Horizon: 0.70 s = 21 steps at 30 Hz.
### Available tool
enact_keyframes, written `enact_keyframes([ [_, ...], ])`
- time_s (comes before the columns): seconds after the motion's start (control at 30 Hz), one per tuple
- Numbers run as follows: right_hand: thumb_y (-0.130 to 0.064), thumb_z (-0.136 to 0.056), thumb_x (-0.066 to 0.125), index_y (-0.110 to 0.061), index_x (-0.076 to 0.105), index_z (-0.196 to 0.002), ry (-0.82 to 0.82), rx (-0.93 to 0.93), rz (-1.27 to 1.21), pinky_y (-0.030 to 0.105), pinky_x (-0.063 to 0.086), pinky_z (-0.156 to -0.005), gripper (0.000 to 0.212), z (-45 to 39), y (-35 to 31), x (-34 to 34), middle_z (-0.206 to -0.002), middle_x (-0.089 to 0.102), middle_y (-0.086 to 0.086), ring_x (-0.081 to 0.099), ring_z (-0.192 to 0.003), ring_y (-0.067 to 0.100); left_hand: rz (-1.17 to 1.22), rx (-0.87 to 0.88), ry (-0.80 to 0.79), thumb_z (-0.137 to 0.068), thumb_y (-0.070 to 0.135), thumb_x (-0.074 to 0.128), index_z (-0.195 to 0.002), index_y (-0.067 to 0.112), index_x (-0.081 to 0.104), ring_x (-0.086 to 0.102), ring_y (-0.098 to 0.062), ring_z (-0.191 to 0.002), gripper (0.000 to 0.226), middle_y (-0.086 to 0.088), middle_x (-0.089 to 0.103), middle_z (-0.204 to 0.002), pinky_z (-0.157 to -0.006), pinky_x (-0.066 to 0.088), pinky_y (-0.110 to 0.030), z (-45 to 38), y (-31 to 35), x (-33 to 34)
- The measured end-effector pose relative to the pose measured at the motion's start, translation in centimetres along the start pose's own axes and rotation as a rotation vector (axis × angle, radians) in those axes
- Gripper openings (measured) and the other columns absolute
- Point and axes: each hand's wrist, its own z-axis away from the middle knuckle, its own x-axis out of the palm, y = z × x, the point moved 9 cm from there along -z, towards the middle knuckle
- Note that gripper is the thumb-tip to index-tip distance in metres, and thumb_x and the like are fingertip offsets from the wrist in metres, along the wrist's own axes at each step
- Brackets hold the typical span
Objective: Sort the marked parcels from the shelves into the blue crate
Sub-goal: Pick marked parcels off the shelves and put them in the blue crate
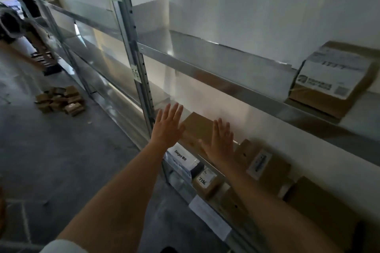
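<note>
A: Item one, brown parcel (197,127), mid shelf (236,88), just right of the upright post (141,80).

B: Hands?

A: Left hand (167,127) and right hand (221,141), fingers straight and spread, holding nothing, one at each end of the parcel; contact unclear (blurred). Likely bracketing it to lift from both sides.

B: Other stock?

A: Labelled box (333,80) on the upper tier; more parcels (265,162) to the right. Blue crate not in view.

B: Room?

A: Grey concrete floor (72,150), small boxes (59,100) piled on it, white wall behind.
</note>
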Motion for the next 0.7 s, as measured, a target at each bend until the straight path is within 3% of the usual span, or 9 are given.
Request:
enact_keyframes([
  [0.1,-0.081,-0.067,0.059,-0.021,-0.011,-0.155,-0.11,0.079,0.082,0.056,-0.006,-0.119,0.127,-2.6,1.7,3.0,-0.16,-0.024,0.013,-0.022,-0.145,0.042,0.094,-0.063,-0.124,-0.101,0.048,0.02,-0.153,0.021,-0.003,-0.008,-0.027,-0.148,0.063,-0.003,-0.007,-0.162,-0.121,-0.001,-0.047,-3.9,-0.6,4.4],
  [0.23,-0.082,-0.059,0.065,-0.025,-0.016,-0.153,-0.231,0.257,0.092,0.062,-0.008,-0.113,0.137,-4.6,3.7,7.0,-0.157,-0.031,0.016,-0.027,-0.141,0.048,0.257,-0.103,-0.35,-0.1,0.052,0.019,-0.152,0.021,-0.01,-0.009,-0.03,-0.148,0.067,-0.004,-0.013,-0.161,-0.12,0.001,-0.05,-8.0,-1.1,10.8],
  [0.3,-0.077,-0.06,0.07,-0.027,-0.015,-0.153,-0.234,0.315,0.032,0.062,-0.001,-0.117,0.135,-4.8,4.2,8.5,-0.158,-0.027,0.015,-0.02,-0.144,0.046,0.341,-0.074,-0.431,-0.099,0.052,0.027,-0.153,0.019,-0.003,0.009,-0.033,-0.147,0.07,-0.009,0.001,-0.162,-0.119,0.011,-0.05,-9.4,-1.4,12.8],
  [0.33,-0.074,-0.061,0.072,-0.028,-0.014,-0.153,-0.219,0.336,-0.009,0.061,0.005,-0.119,0.134,-4.8,4.5,8.9,-0.159,-0.026,0.012,-0.016,-0.145,0.045,0.468,-0.057,-0.48,-0.099,0.047,0.036,-0.153,0.016,0.004,0.027,-0.034,-0.142,0.069,-0.014,0.016,-0.159,-0.116,0.025,-0.048,-9.9,-1.3,13.8],
  [0.4,-0.071,-0.061,0.075,-0.03,-0.011,-0.154,-0.19,0.359,-0.066,0.058,0.015,-0.119,0.132,-4.8,5.0,9.3,-0.159,-0.025,0.007,-0.012,-0.147,0.041,0.841,-0.065,-0.556,-0.098,0.03,0.05,-0.149,0.013,0.015,0.049,-0.03,-0.121,0.065,-0.019,0.039,-0.145,-0.096,0.045,-0.038,-10.2,-0.9,15.0],
  [0.53,-0.067,-0.057,0.08,-0.027,-0.004,-0.154,-0.117,0.405,-0.121,0.053,0.024,-0.118,0.135,-4.7,5.2,8.9,-0.158,-0.028,0.001,-0.002,-0.149,0.033,1.198,-0.165,-0.572,-0.093,0.02,0.06,-0.144,0.012,0.027,0.053,-0.027,-0.111,0.061,-0.017,0.045,-0.138,-0.08,0.053,-0.035,-10.4,-1.6,15.9],
  [0.6,-0.059,-0.052,0.087,-0.024,0.0,-0.15,-0.019,0.465,-0.241,0.044,0.032,-0.115,0.136,-4.3,4.9,8.4,-0.159,-0.019,-0.001,0.018,-0.144,0.029,1.3,-0.204,-0.643,-0.09,0.024,0.065,-0.141,0.013,0.031,0.054,-0.023,-0.106,0.063,-0.012,0.048,-0.133,-0.075,0.052,-0.029,-10.3,-1.9,16.4],
  [0.7,-0.046,-0.047,0.094,-0.03,0.014,-0.135,0.183,0.602,-0.414,0.036,0.043,-0.1,0.12,-2.6,5.0,7.2,-0.147,0.026,0.007,0.043,-0.125,0.024,1.403,-0.288,-0.752,-0.09,0.033,0.064,-0.134,0.012,0.041,0.058,-0.021,-0.1,0.054,-0.008,0.052,-0.126,-0.076,0.053,-0.032,-10.2,-2.7,16.6],
])
